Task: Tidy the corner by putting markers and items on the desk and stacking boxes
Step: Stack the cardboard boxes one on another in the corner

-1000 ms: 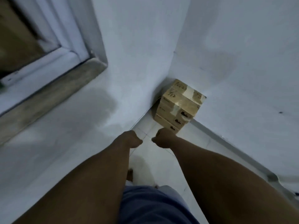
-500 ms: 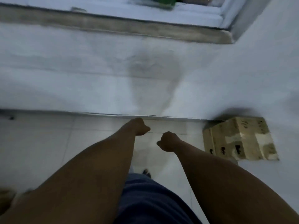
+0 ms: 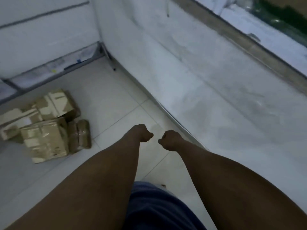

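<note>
Left hand: left hand [image 3: 144, 133] curled into a fist, grip pressed together on nothing, above the floor [image 3: 116, 100]
Right hand: right hand [image 3: 169, 140] likewise fisted and holding nothing, near the foot of the wall [image 3: 191, 83]
Boxes: cardboard boxes [image 3: 44, 125] lie jumbled on the floor off to the left, some tipped, well apart from both hands
Markers, table: neither visible
Progress: this heap looks unstacked; gathering and piling it remains

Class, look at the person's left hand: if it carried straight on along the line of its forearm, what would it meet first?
Probably the white wall. The left hand, a fist holding nothing, points up the bare tiled floor; the cardboard boxes lie well off to its left. Depth is unclear, so it might reach floor first.
</note>
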